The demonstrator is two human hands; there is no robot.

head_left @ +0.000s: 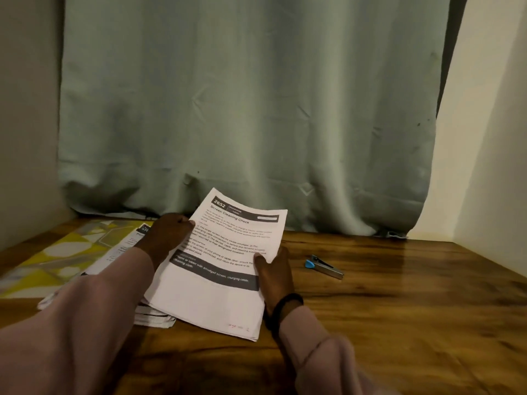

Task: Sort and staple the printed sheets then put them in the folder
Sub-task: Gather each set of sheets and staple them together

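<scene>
A printed sheet set [219, 266], headed "Screen Cleaning Check", is tilted up off the wooden table. My left hand [168, 235] grips its left edge near the top. My right hand [275, 273] holds its right edge with the thumb on the front. Under and to the left lie more printed sheets [125, 246] in a loose pile. A yellow and grey patterned folder [57, 258] lies flat at the far left, partly covered by those sheets. A small stapler [323, 266] with a blue end lies on the table to the right of my right hand.
The wooden table [399, 309] runs to a green curtain [251, 109] at the back. Walls close in on the left and right. Bare wood shows to the right of the stapler and in front of the sheets.
</scene>
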